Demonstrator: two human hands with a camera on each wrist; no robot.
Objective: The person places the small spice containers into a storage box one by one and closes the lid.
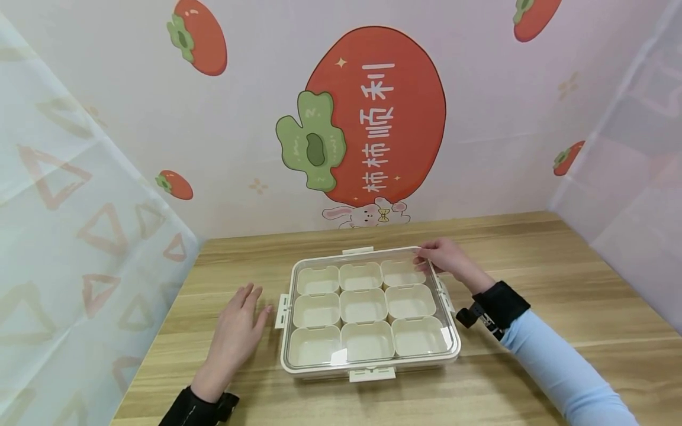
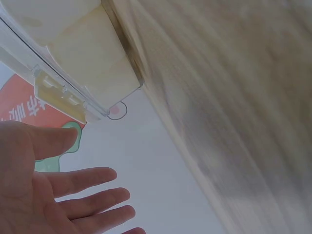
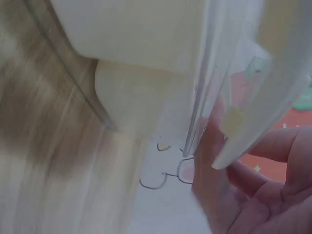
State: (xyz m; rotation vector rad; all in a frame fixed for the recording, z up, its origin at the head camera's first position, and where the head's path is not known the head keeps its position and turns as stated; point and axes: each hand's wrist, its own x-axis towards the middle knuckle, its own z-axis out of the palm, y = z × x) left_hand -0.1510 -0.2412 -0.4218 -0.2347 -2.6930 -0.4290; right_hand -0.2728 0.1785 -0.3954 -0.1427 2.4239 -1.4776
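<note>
A clear-lidded storage box [image 1: 367,364] sits on the table, with cream cups [image 1: 364,306] in rows beneath its transparent lid [image 1: 319,258]. Cream latches [image 1: 372,374] stick out from its sides. At the far right corner, my right hand [image 1: 446,255] grips the lid's edge; some fingertips show through the clear plastic. In the right wrist view, a swung-out latch flap [image 3: 265,109] partly covers those fingers. My left hand [image 1: 234,328] hovers just left of the box, fingers spread and holding nothing, near the left latch [image 1: 282,311].
The wood-grain table [image 1: 511,254] extends around the box on all sides. Behind it rises a backdrop [image 1: 240,118] printed with persimmons and a rabbit. Patterned cloth [image 1: 80,236] hangs along the left, and another sheet [image 1: 639,177] hangs at the right.
</note>
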